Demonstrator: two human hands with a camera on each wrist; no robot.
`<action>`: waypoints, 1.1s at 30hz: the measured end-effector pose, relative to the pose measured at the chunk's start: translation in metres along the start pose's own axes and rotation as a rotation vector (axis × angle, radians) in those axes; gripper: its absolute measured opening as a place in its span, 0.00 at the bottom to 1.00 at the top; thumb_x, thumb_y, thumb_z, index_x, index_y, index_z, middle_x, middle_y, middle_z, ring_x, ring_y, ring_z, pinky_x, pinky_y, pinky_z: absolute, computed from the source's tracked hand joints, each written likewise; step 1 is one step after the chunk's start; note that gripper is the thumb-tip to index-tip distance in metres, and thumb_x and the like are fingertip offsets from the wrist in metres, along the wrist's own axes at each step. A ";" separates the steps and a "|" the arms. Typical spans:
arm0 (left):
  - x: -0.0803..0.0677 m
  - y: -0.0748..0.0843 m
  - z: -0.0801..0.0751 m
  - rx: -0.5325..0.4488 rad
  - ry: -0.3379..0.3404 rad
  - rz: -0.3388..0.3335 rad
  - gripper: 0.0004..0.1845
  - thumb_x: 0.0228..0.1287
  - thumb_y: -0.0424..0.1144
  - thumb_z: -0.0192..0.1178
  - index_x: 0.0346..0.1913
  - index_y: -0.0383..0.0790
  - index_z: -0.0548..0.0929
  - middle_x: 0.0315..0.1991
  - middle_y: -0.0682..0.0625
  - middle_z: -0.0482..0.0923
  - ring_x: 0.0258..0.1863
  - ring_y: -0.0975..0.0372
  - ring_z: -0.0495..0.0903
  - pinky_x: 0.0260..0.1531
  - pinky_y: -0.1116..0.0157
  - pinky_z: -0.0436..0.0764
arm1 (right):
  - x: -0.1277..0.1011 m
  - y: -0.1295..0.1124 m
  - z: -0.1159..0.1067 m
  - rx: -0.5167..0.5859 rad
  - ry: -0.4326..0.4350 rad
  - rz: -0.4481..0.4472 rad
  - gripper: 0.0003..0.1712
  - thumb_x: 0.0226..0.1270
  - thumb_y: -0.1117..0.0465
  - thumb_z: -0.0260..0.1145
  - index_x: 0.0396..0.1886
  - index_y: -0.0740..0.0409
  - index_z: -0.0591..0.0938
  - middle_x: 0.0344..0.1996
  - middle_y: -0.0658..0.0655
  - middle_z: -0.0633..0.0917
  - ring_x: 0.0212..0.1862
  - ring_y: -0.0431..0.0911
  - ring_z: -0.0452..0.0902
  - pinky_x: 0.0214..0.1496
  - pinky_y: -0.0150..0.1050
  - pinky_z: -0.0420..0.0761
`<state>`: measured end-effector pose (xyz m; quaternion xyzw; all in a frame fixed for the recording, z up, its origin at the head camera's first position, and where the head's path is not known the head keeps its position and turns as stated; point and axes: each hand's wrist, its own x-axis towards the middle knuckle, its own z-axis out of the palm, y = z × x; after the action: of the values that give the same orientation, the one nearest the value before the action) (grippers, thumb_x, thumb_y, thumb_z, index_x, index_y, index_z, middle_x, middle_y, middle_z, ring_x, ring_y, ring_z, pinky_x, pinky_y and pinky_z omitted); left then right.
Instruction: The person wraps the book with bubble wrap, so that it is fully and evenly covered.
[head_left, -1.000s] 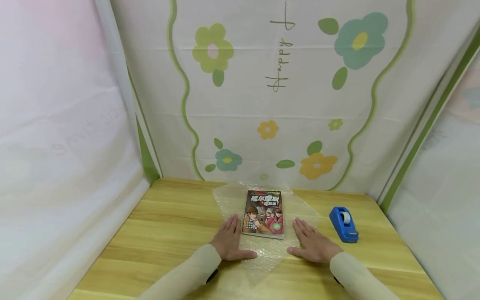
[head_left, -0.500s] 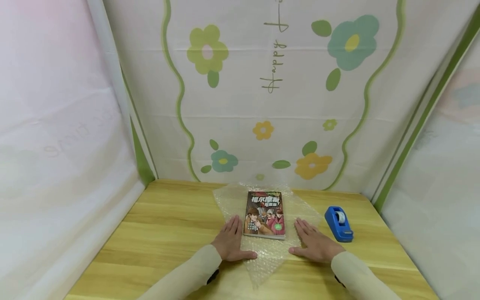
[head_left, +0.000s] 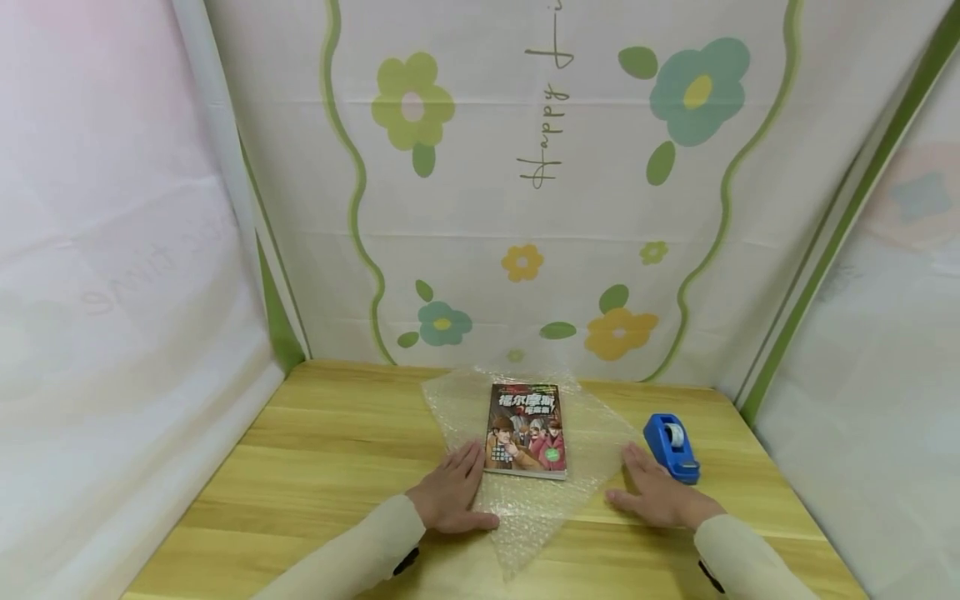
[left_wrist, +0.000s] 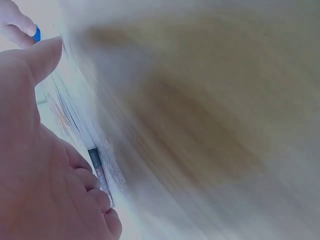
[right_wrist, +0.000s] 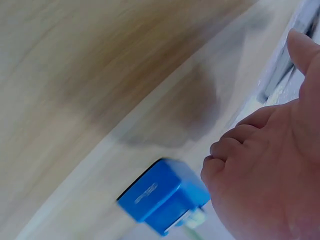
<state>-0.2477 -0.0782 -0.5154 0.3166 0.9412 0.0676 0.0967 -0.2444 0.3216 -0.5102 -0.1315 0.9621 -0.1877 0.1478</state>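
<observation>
Book (head_left: 526,427) lay on bubble wrap (head_left: 592,433) mid-table, left hand (head_left: 451,496) flat and open beside it as before, while right hand (head_left: 658,495), fingers straight, had slid off toward tape dispenser (head_left: 671,447), suggesting taping was near.

Staged booth, floral backdrop (head_left: 540,167), wood table (head_left: 337,450)

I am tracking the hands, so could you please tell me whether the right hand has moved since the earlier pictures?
Yes. The right hand has slid right, away from the book, toward the blue tape dispenser.
</observation>
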 end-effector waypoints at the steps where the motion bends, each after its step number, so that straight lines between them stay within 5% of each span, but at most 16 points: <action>1: -0.001 0.000 0.000 -0.007 -0.006 0.004 0.59 0.71 0.74 0.52 0.85 0.30 0.50 0.87 0.36 0.43 0.87 0.46 0.46 0.86 0.49 0.53 | -0.002 0.002 -0.001 0.017 -0.001 0.007 0.61 0.79 0.33 0.58 0.83 0.77 0.46 0.83 0.78 0.44 0.84 0.75 0.37 0.82 0.74 0.46; 13: -0.012 0.003 -0.003 -0.006 -0.031 0.062 0.56 0.72 0.72 0.53 0.85 0.33 0.50 0.87 0.39 0.44 0.87 0.48 0.47 0.85 0.52 0.55 | -0.002 0.010 -0.020 0.380 -0.013 0.114 0.54 0.85 0.33 0.45 0.84 0.74 0.45 0.84 0.76 0.43 0.83 0.74 0.38 0.81 0.75 0.51; 24: -0.013 0.006 -0.007 -0.006 -0.053 0.068 0.56 0.72 0.70 0.56 0.85 0.35 0.51 0.88 0.40 0.45 0.87 0.50 0.47 0.85 0.53 0.56 | 0.022 0.009 -0.019 1.479 0.081 0.107 0.43 0.88 0.44 0.22 0.80 0.72 0.22 0.81 0.77 0.29 0.86 0.67 0.26 0.88 0.55 0.38; 33: -0.013 0.007 -0.007 -0.002 -0.043 0.074 0.55 0.71 0.70 0.58 0.85 0.34 0.52 0.87 0.40 0.47 0.87 0.49 0.49 0.85 0.54 0.57 | 0.044 0.004 -0.008 1.918 0.055 0.059 0.42 0.82 0.39 0.13 0.81 0.60 0.19 0.83 0.64 0.23 0.86 0.55 0.20 0.89 0.44 0.33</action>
<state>-0.2349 -0.0816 -0.5053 0.3523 0.9266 0.0651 0.1144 -0.2880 0.3146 -0.5154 0.0742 0.4050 -0.8944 0.1745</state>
